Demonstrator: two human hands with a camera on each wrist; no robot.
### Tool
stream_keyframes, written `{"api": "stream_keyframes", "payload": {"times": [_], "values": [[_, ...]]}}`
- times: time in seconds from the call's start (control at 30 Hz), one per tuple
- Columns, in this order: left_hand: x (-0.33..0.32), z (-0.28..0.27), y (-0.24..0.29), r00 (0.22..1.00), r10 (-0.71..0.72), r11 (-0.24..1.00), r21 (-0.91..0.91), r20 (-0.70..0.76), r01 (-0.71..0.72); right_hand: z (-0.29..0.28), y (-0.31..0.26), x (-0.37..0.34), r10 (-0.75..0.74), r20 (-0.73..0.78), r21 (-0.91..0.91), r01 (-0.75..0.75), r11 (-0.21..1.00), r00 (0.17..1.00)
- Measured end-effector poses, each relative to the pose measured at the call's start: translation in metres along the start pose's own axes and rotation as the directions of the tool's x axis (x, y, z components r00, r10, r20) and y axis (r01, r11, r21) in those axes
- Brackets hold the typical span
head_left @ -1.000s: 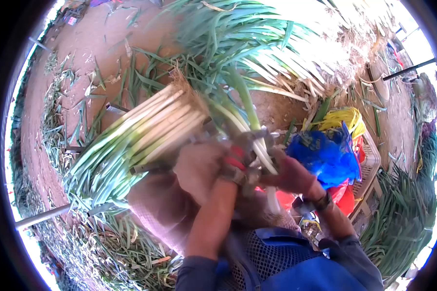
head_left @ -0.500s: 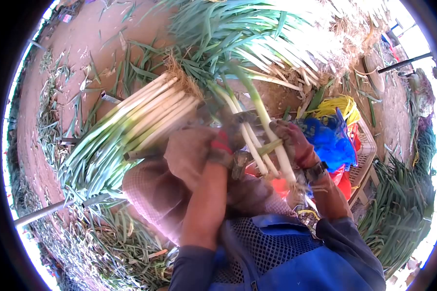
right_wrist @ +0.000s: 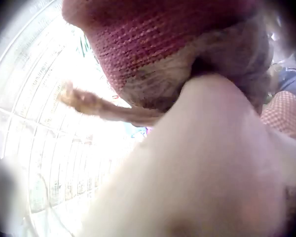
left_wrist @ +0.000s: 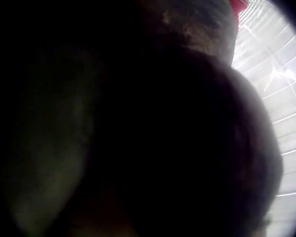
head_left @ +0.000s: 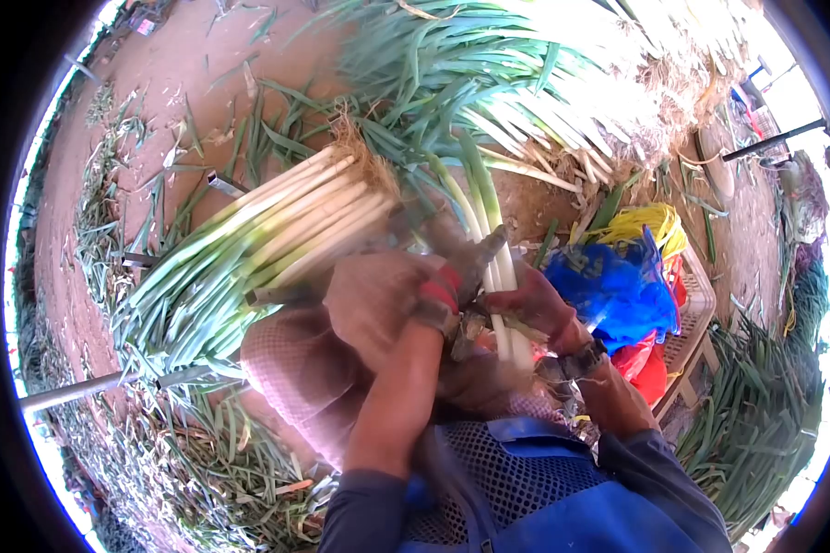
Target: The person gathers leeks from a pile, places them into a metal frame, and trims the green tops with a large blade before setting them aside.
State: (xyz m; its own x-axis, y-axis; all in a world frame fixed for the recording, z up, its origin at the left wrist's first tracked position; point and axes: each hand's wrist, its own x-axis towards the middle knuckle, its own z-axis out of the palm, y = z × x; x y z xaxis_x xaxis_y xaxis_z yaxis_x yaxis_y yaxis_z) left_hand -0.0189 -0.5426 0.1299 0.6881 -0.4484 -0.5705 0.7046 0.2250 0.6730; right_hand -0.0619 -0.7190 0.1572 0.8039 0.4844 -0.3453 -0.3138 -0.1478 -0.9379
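Several long green onions (head_left: 485, 205), white below and green above, stand slanted between the two hands in the head view. My right hand (head_left: 537, 306), in a maroon glove, grips their white stems from the right. Reaching in from the left, my left hand (head_left: 459, 263), in a dirty red-and-grey glove, has its fingers across the same stems, partly blurred. The right wrist view shows the maroon knit glove (right_wrist: 143, 54) and a thin brownish stalk (right_wrist: 108, 108) sticking out beneath it. Most of the left wrist view is dark, with a pale greenish shape (left_wrist: 52, 148) at its left.
Left of the hands, a row of green onions (head_left: 295, 212) lies with roots up, on metal bars. A large pile of onions (head_left: 470, 69) spreads ahead. At right stand a plastic crate (head_left: 701, 304), blue netting (head_left: 618, 286) and yellow twine (head_left: 650, 226). Leaf scraps (head_left: 194, 470) litter the ground.
My left hand has moved right onto the stems from beside them. The onions, splayed half a second ago, are now closer together, and my right hand has shifted slightly down and left.
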Motion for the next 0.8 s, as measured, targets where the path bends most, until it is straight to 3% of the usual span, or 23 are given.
{"api": "stream_keyframes", "payload": {"times": [0.03,0.07,0.13,0.23,0.27,0.4,0.47,0.5,0.57,0.6,0.63,0.67,0.7,0.73,0.77,0.8], "values": [[0.001,0.002,-0.001,1.0,0.009,1.0,0.002,0.0,-0.009,0.0,0.001,-0.001,-0.026,-0.063,-0.055,0.022,0.998,0.998],[0.006,0.003,-0.006,0.997,0.07,0.981,-0.183,0.014,-0.066,-0.001,-0.004,-0.006,-0.032,-0.06,-0.059,0.028,0.998,0.998],[0.028,-0.004,-0.021,0.983,0.184,0.867,-0.474,0.025,-0.15,-0.003,-0.022,-0.022,0.088,-0.055,-0.264,-0.099,0.959,0.995],[0.034,-0.016,-0.019,0.967,0.241,0.854,-0.457,-0.08,-0.25,0.006,-0.03,-0.042,0.003,0.002,-0.315,-0.002,0.949,1.0],[0.036,-0.019,-0.019,0.949,0.292,0.85,-0.423,-0.119,-0.314,0.008,-0.038,-0.046,0.1,0.045,-0.29,-0.083,0.954,0.994],[0.034,-0.023,-0.01,0.903,0.388,0.821,-0.376,-0.187,-0.43,-0.004,-0.005,-0.059,0.014,0.106,-0.177,0.005,0.984,0.994],[0.017,-0.018,0.005,0.889,0.424,0.799,-0.391,-0.172,-0.456,-0.011,0.009,-0.071,0.274,0.029,-0.364,-0.245,0.899,0.961],[0.01,-0.016,0.011,0.896,0.41,0.803,-0.398,-0.174,-0.444,-0.011,0.01,-0.074,0.249,-0.027,-0.362,-0.241,0.9,0.968],[0.002,-0.014,0.033,0.836,0.491,0.786,-0.29,-0.244,-0.546,-0.023,0.057,-0.079,0.054,-0.047,-0.463,-0.07,0.883,0.997],[0.002,-0.019,0.046,0.815,0.512,0.776,-0.26,-0.271,-0.574,-0.029,0.074,-0.084,0.159,-0.064,-0.499,-0.169,0.85,0.985],[-0.003,-0.025,0.059,0.792,0.533,0.766,-0.229,-0.297,-0.601,-0.033,0.107,-0.093,0.158,-0.068,-0.498,-0.171,0.85,0.985],[-0.017,-0.024,0.079,0.747,0.593,0.692,-0.283,-0.3,-0.664,-0.039,0.146,-0.101,-0.008,-0.082,-0.621,-0.045,0.782,0.997],[-0.02,-0.039,0.097,0.747,0.609,0.693,-0.277,-0.267,-0.665,-0.04,0.148,-0.102,-0.173,-0.068,-0.731,0.069,0.679,0.983],[-0.027,-0.049,0.104,0.707,0.641,0.662,-0.252,-0.298,-0.706,-0.055,0.144,-0.115,0.18,-0.099,-0.715,-0.196,0.672,0.979],[-0.045,-0.047,0.12,0.665,0.671,0.63,-0.221,-0.328,-0.744,-0.059,0.131,-0.112,0.304,-0.153,-0.738,-0.314,0.597,0.94],[-0.049,-0.057,0.126,0.689,0.643,0.62,-0.301,-0.333,-0.724,-0.054,0.099,-0.105,0.198,-0.249,-0.664,-0.316,0.678,0.948]]}}
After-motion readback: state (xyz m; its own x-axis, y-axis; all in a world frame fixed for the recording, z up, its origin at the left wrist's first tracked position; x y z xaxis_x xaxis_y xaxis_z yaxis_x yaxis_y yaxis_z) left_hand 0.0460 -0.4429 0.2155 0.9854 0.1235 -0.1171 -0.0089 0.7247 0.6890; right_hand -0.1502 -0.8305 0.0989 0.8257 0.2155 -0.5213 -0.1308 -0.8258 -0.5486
